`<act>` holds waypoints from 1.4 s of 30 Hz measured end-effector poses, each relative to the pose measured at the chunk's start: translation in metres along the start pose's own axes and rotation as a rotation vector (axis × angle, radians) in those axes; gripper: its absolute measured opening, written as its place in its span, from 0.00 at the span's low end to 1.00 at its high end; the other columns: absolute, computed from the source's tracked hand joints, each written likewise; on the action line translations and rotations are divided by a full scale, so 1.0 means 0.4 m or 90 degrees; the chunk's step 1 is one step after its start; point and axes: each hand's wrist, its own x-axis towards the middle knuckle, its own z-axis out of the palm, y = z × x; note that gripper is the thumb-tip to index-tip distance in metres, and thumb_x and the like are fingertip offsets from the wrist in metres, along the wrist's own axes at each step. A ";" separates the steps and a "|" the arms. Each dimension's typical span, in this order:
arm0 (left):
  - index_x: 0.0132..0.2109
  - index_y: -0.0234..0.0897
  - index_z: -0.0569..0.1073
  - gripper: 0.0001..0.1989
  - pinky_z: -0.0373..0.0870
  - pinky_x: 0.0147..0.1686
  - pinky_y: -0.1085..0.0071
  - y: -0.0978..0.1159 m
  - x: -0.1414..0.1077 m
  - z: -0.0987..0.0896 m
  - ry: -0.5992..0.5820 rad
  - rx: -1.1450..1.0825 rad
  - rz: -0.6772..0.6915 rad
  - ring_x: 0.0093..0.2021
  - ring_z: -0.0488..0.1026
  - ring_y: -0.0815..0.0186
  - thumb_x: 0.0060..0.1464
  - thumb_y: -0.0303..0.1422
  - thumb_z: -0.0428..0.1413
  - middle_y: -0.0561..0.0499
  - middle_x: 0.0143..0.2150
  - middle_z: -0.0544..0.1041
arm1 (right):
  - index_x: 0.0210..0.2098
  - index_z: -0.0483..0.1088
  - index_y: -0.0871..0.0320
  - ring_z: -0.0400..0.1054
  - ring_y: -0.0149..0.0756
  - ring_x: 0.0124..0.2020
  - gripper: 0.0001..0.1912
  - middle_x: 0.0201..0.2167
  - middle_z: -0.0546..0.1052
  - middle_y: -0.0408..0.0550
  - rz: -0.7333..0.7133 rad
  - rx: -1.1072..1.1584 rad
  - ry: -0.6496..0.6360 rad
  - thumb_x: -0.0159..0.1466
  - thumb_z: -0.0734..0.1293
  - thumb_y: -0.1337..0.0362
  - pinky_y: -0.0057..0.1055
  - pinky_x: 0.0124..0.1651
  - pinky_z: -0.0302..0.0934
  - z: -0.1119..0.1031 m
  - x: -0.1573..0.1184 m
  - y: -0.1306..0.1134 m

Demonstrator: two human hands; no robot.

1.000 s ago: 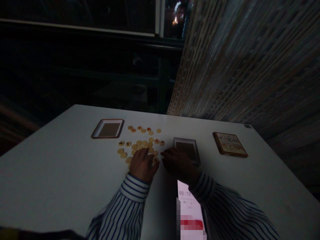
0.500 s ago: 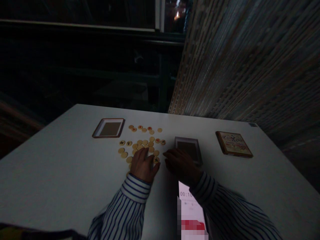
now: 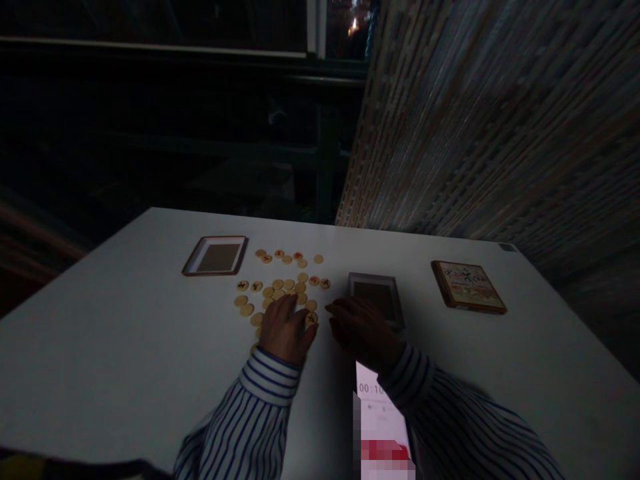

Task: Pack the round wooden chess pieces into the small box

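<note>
Round wooden Chinese chess pieces (image 3: 289, 285) lie scattered on the table, many plain side up and some showing red or black characters. My left hand (image 3: 284, 329) rests over the near part of the spread, thumb and fingers apart, covering several pieces. A black-marked piece (image 3: 311, 319) sits right by its thumb and index finger; no firm grip on it shows. My right hand (image 3: 364, 330) hovers or rests right of the pieces, fingers bent with a gap before the thumb, holding nothing that I can see. Behind it stands an open grey-lined box half (image 3: 394, 293), partly hidden.
Another shallow open tray (image 3: 188, 270) lies at the back left. A flat box (image 3: 470, 287) with a printed cover is at the right. A lit phone (image 3: 380, 420) showing a timer lies under my right forearm. String curtains (image 3: 450, 133) hang beyond the white table (image 3: 150, 347).
The whole view shifts very slightly. Both hands stay nearly in place; my left thumb sits a little closer to the black-marked piece.
</note>
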 end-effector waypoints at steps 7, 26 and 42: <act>0.40 0.38 0.74 0.13 0.64 0.47 0.53 0.008 0.011 -0.015 0.045 -0.039 0.020 0.50 0.65 0.54 0.48 0.38 0.54 0.42 0.49 0.69 | 0.44 0.65 0.58 0.63 0.36 0.41 0.12 0.40 0.71 0.52 0.001 0.000 0.003 0.62 0.58 0.68 0.36 0.43 0.57 0.002 0.000 0.003; 0.44 0.37 0.70 0.14 0.64 0.49 0.57 0.043 0.026 -0.049 0.144 -0.140 0.023 0.49 0.67 0.58 0.48 0.33 0.55 0.43 0.46 0.72 | 0.45 0.66 0.58 0.64 0.36 0.40 0.13 0.39 0.72 0.50 0.007 0.028 0.024 0.61 0.58 0.69 0.37 0.43 0.58 0.003 -0.007 0.012; 0.43 0.37 0.70 0.13 0.65 0.47 0.58 0.056 0.028 -0.045 0.160 -0.158 0.055 0.46 0.69 0.60 0.48 0.33 0.56 0.45 0.44 0.74 | 0.40 0.70 0.59 0.69 0.31 0.33 0.11 0.32 0.76 0.48 0.116 0.333 0.116 0.61 0.61 0.63 0.29 0.36 0.64 0.003 0.000 0.017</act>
